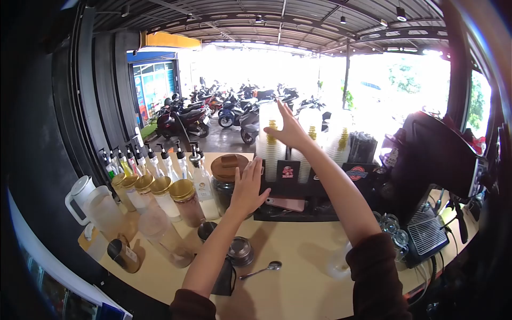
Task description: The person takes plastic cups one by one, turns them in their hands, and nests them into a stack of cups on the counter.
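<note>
My right hand (290,132) is raised at a tall stack of clear plastic cups (272,160), thumb and fingers spread across its upper part. Whether the fingertips touch the cups I cannot tell. Lower and to the left, my left hand (247,191) is open with fingers stretched, holding nothing. It hovers in front of a dark glass jar (226,188) with a wooden lid (230,166). Two more cup stacks (304,168) (337,145) stand in the black holder (325,186). A pink phone (286,204) lies in the holder's lower shelf.
Gold-lidded canisters (185,200), pump bottles (204,186) and pitchers (106,210) crowd the counter's left. A spoon (274,265), a metal tamper-like piece (241,250) and a clear cup (340,264) are on the counter (298,240). A coffee machine (426,234) stands right.
</note>
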Motion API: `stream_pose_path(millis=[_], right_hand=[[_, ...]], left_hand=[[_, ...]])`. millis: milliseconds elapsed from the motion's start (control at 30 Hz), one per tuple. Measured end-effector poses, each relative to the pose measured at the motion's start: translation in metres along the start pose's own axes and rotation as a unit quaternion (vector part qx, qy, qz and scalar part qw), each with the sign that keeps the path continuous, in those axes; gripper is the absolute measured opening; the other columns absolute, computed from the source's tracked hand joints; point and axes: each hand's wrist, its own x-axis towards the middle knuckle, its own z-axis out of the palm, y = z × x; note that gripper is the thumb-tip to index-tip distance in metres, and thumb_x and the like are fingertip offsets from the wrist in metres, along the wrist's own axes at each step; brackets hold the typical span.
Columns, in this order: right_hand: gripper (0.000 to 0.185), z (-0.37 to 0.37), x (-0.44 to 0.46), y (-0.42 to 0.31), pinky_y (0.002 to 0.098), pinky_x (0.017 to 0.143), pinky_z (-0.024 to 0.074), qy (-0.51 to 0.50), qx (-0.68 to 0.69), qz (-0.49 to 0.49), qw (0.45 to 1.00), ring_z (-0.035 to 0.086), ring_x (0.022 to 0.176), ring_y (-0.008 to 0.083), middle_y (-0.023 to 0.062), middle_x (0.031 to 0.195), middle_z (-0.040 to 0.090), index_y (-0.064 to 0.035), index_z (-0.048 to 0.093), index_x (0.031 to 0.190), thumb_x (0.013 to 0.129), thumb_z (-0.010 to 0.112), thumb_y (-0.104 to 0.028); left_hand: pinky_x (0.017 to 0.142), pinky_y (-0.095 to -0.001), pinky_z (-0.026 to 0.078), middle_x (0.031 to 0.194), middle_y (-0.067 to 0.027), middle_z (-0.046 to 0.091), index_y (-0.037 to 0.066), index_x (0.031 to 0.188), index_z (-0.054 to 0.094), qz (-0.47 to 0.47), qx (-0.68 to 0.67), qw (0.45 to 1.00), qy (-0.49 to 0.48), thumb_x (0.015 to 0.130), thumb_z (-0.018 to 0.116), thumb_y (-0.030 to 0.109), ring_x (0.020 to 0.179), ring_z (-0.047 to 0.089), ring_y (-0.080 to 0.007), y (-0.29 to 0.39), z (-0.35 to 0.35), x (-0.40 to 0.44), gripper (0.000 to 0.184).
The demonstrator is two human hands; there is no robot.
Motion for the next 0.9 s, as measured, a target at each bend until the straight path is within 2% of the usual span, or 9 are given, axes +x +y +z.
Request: stream_pose_path(millis=[100, 200, 300, 367, 467, 667, 767, 833, 900], right_hand=[[0.085, -0.021, -0.041, -0.014, 0.0447, 0.109, 0.0254, -0.043, 0.012, -0.046, 0.998, 0.021, 0.135, 0.0422, 0.0332, 0.142, 0.023, 0.0018, 0.023, 0.141, 0.075, 0.068, -0.028], [0.063, -0.057, -0.103, -0.04, 0.0428, 0.106, 0.0311, -0.082, -0.006, -0.095, 0.992, 0.031, 0.131, 0.0378, 0.0239, 0.143, 0.03, -0.0033, 0.042, 0.132, 0.079, 0.065, -0.027], [0.049, -0.092, -0.17, -0.064, 0.0414, 0.104, 0.0334, -0.126, 0.038, -0.048, 0.99, 0.038, 0.128, 0.035, 0.0174, 0.142, 0.035, -0.0066, 0.052, 0.125, 0.081, 0.064, -0.024], [0.045, -0.108, -0.212, -0.065, 0.0397, 0.101, 0.037, -0.08, 0.064, -0.051, 0.993, 0.042, 0.125, 0.0329, 0.0161, 0.138, 0.04, -0.0064, 0.055, 0.121, 0.078, 0.067, -0.014], [0.044, -0.135, -0.269, -0.059, 0.0375, 0.096, 0.041, 0.01, 0.097, -0.042, 0.994, 0.05, 0.116, 0.0313, 0.0159, 0.133, 0.043, -0.0058, 0.056, 0.117, 0.075, 0.068, -0.009], [0.067, -0.142, -0.382, -0.008, 0.0371, 0.095, 0.0414, 0.086, 0.139, 0.125, 0.978, 0.045, 0.121, 0.0257, 0.0135, 0.137, 0.038, -0.0054, 0.039, 0.132, 0.074, 0.072, -0.01], [0.082, -0.131, -0.422, 0.0, 0.042, 0.101, 0.0351, 0.001, 0.034, 0.176, 0.984, 0.045, 0.12, 0.0313, 0.0195, 0.134, 0.039, -0.0016, 0.031, 0.137, 0.069, 0.075, -0.018], [0.096, -0.116, -0.435, 0.012, 0.0427, 0.105, 0.0312, -0.044, 0.054, 0.2, 0.977, 0.041, 0.122, 0.0335, 0.0226, 0.138, 0.033, -0.0007, 0.02, 0.141, 0.067, 0.077, -0.023], [0.103, -0.101, -0.436, 0.017, 0.041, 0.106, 0.0298, -0.05, 0.076, 0.189, 0.978, 0.038, 0.124, 0.0346, 0.0252, 0.136, 0.031, 0.0009, 0.015, 0.141, 0.064, 0.079, -0.021]], left_hand=[[0.107, -0.0554, 0.021, 0.14, -0.0179, 0.032, 0.001, 0.142, 0.017, 0.012, -0.027, 0.999, 0.016, 0.078, 0.067, 0.029, 0.131, 0.03, -0.0318, 0.027, -0.013, -0.018, 0.086], [0.106, -0.0426, 0.027, 0.137, -0.0216, 0.034, 0.001, 0.14, 0.023, 0.04, -0.174, 0.984, 0.004, 0.079, 0.067, 0.025, 0.126, 0.036, -0.0362, 0.058, -0.012, -0.038, 0.079], [0.102, -0.0463, 0.031, 0.135, -0.0191, 0.037, 0.002, 0.138, 0.026, 0.03, -0.319, 0.947, -0.037, 0.077, 0.068, 0.025, 0.123, 0.039, -0.0353, 0.095, 0.006, -0.058, 0.077], [0.102, -0.0436, 0.033, 0.135, -0.0169, 0.038, 0.006, 0.137, 0.03, 0.039, -0.347, 0.936, -0.044, 0.075, 0.073, 0.024, 0.123, 0.041, -0.0342, 0.128, 0.012, -0.074, 0.078], [0.105, -0.0404, 0.031, 0.141, -0.0154, 0.033, 0.005, 0.14, 0.025, -0.068, -0.519, 0.836, -0.162, 0.068, 0.08, 0.033, 0.128, 0.037, -0.033, 0.167, 0.036, -0.101, 0.094], [0.106, -0.0446, 0.03, 0.141, -0.0209, 0.029, 0.0, 0.141, 0.016, -0.064, -0.522, 0.821, -0.221, 0.06, 0.085, 0.035, 0.13, 0.034, -0.0328, 0.21, 0.08, -0.136, 0.111], [0.106, -0.0427, 0.032, 0.138, -0.0262, 0.031, -0.004, 0.139, 0.019, -0.093, -0.601, 0.766, -0.208, 0.056, 0.086, 0.034, 0.128, 0.037, -0.0344, 0.223, 0.086, -0.149, 0.113], [0.105, -0.0395, 0.034, 0.135, -0.0246, 0.036, -0.003, 0.138, 0.024, -0.067, -0.46, 0.859, -0.213, 0.052, 0.088, 0.031, 0.126, 0.039, -0.0322, 0.215, 0.094, -0.158, 0.113], [0.104, -0.0384, 0.035, 0.133, -0.0234, 0.038, -0.003, 0.136, 0.026, -0.078, -0.452, 0.863, -0.213, 0.051, 0.088, 0.03, 0.125, 0.04, -0.031, 0.215, 0.095, -0.16, 0.11]])
